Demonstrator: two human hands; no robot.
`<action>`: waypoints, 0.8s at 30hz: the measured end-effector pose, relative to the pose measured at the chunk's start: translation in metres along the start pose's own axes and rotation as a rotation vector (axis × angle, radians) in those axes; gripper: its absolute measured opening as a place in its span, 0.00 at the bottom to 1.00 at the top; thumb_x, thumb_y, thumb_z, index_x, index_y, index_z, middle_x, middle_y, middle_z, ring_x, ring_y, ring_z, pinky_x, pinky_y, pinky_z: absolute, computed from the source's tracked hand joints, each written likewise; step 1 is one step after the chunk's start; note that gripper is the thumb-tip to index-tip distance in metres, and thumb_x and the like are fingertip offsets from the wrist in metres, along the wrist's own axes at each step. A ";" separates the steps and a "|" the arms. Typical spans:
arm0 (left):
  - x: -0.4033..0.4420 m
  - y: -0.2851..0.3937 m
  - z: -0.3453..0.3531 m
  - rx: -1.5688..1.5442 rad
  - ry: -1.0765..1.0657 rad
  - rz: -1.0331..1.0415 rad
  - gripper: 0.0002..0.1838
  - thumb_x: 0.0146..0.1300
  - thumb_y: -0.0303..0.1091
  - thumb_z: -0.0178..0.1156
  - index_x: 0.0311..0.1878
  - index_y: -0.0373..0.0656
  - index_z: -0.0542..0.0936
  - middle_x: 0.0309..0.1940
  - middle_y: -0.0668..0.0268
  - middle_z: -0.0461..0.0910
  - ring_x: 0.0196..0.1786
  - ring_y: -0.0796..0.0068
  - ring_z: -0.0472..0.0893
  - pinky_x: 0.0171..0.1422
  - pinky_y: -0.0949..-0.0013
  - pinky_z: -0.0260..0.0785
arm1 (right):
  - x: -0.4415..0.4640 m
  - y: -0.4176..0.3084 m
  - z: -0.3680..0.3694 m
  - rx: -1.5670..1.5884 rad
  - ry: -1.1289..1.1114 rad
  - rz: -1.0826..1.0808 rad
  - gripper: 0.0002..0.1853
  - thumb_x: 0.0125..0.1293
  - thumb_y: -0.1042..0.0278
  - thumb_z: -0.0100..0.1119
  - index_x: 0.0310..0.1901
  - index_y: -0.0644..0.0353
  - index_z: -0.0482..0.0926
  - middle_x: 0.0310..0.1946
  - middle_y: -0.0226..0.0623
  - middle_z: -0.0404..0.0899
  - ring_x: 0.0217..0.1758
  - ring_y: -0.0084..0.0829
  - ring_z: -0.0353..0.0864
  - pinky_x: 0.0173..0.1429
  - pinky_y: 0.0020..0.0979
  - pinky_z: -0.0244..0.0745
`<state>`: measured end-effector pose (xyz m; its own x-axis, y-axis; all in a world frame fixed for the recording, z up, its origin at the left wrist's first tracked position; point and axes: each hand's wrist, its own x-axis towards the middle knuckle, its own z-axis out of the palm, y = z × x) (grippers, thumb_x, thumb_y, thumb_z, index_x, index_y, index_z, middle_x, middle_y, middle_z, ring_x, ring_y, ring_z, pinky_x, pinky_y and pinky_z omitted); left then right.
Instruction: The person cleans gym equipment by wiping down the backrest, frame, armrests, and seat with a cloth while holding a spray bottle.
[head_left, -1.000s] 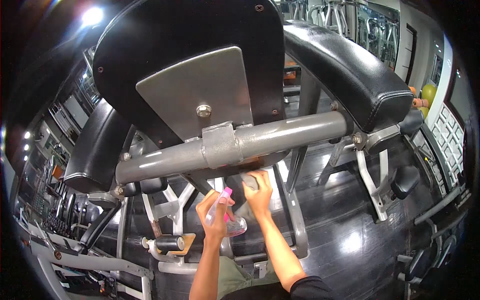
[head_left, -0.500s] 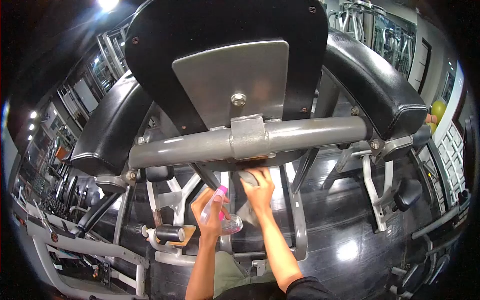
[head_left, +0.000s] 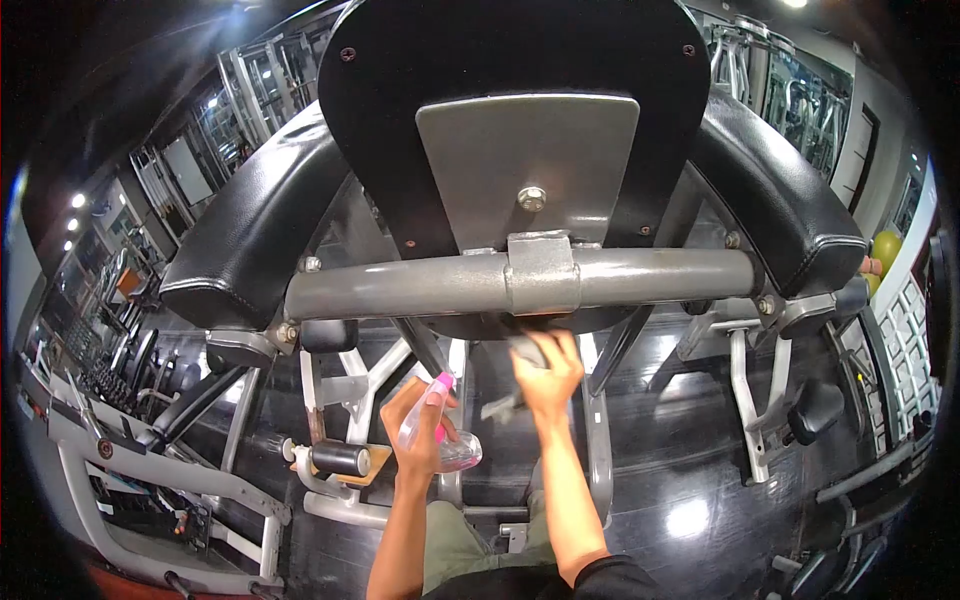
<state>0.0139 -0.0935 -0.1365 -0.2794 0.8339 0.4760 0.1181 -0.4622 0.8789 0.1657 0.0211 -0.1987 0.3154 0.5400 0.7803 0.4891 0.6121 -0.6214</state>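
Grey steel crossbar point(head_left: 400, 288), gym machine, seen from where I stand: it runs left to right between two black pads, the left pad point(head_left: 265, 225) and the right pad point(head_left: 775, 185), below a dark back panel point(head_left: 375, 110) with a bolted metal plate point(head_left: 465, 150). Left hand point(head_left: 422, 455) wrapped round a clear spray bottle point(head_left: 461, 455) with a pink nozzle, held near, left of centre, well above the floor point(head_left: 690, 450). Right hand point(head_left: 550, 378) closed on a greyish cloth point(head_left: 503, 408), raised just below the crossbar's middle, part of the cloth hanging loose to the left. Progress: judged mid-course, cloth up at the machine, bottle kept ready; no visible mark separates parts already gone over from parts remaining, so the share left is undetermined. Hard to make out: right fingertips and upper cloth blur into shadow under the crossbar, contact with the underside uncertain; left fingers cover part of the bottle, liquid level unclear; panel top cut off, outer edges lost in black.
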 end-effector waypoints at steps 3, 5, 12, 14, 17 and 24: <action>-0.002 -0.005 -0.002 -0.007 0.013 -0.011 0.21 0.70 0.41 0.56 0.29 0.30 0.80 0.25 0.64 0.75 0.14 0.75 0.76 0.18 0.74 0.61 | 0.012 -0.003 -0.014 0.037 0.087 -0.014 0.17 0.42 0.75 0.75 0.38 0.57 0.85 0.35 0.39 0.81 0.38 0.41 0.83 0.43 0.37 0.78; 0.000 -0.005 -0.001 -0.006 0.016 -0.002 0.21 0.70 0.40 0.57 0.29 0.30 0.80 0.25 0.64 0.74 0.14 0.75 0.76 0.18 0.74 0.61 | 0.022 -0.008 -0.016 -0.017 0.322 -0.021 0.16 0.42 0.77 0.75 0.36 0.60 0.82 0.33 0.40 0.79 0.36 0.42 0.81 0.42 0.38 0.76; 0.000 -0.005 0.001 0.019 -0.002 -0.005 0.21 0.70 0.40 0.56 0.27 0.30 0.80 0.22 0.65 0.73 0.14 0.75 0.76 0.21 0.73 0.59 | -0.002 -0.018 0.023 -0.002 -0.046 -0.111 0.13 0.43 0.72 0.73 0.34 0.57 0.82 0.34 0.40 0.79 0.37 0.44 0.80 0.40 0.40 0.75; 0.001 -0.004 0.000 0.020 0.002 0.004 0.21 0.70 0.40 0.56 0.27 0.31 0.80 0.21 0.65 0.72 0.14 0.76 0.75 0.22 0.73 0.59 | 0.000 -0.013 0.025 0.018 -0.013 -0.127 0.14 0.42 0.73 0.74 0.34 0.56 0.82 0.33 0.40 0.80 0.35 0.45 0.81 0.39 0.40 0.76; 0.000 -0.004 -0.003 0.031 0.013 -0.006 0.21 0.70 0.41 0.56 0.27 0.32 0.80 0.20 0.65 0.71 0.14 0.76 0.74 0.24 0.73 0.59 | 0.016 -0.014 0.001 0.024 0.193 -0.012 0.16 0.40 0.77 0.76 0.33 0.59 0.81 0.30 0.39 0.79 0.33 0.40 0.80 0.40 0.36 0.74; 0.003 -0.010 -0.002 0.056 0.005 0.010 0.21 0.69 0.41 0.56 0.26 0.33 0.80 0.18 0.65 0.71 0.16 0.77 0.72 0.26 0.72 0.59 | 0.028 -0.035 0.002 0.029 0.251 0.082 0.15 0.45 0.78 0.75 0.35 0.64 0.79 0.34 0.43 0.80 0.37 0.47 0.80 0.43 0.39 0.74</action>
<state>0.0095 -0.0870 -0.1440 -0.2824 0.8278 0.4848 0.1742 -0.4527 0.8744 0.1557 0.0157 -0.1550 0.5468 0.4299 0.7185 0.4318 0.5904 -0.6819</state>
